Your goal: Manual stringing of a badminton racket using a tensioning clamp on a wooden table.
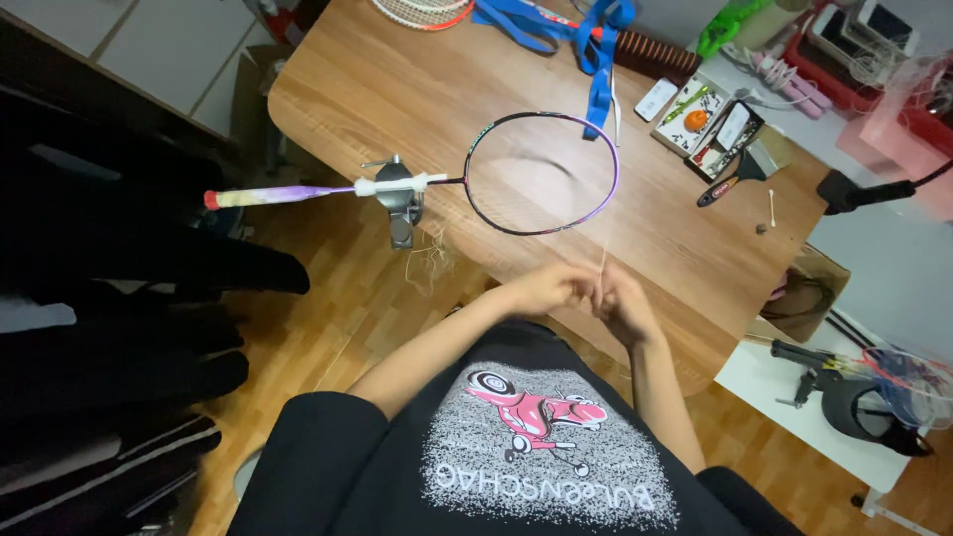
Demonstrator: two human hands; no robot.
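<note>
A badminton racket with a dark purple-tinted frame is held by its shaft in a small metal clamp at the wooden table's edge. Its pale purple handle with a red end sticks out to the left over the floor. My left hand and my right hand meet just below the racket head, fingers pinched together on a thin pale string that rises toward the frame.
The wooden table carries a blue strap, another racket head at the far edge, a small box of tools and a black-handled tool. Loose string ends hang under the clamp. Dark clothes lie at left; a white stand with gear stands at right.
</note>
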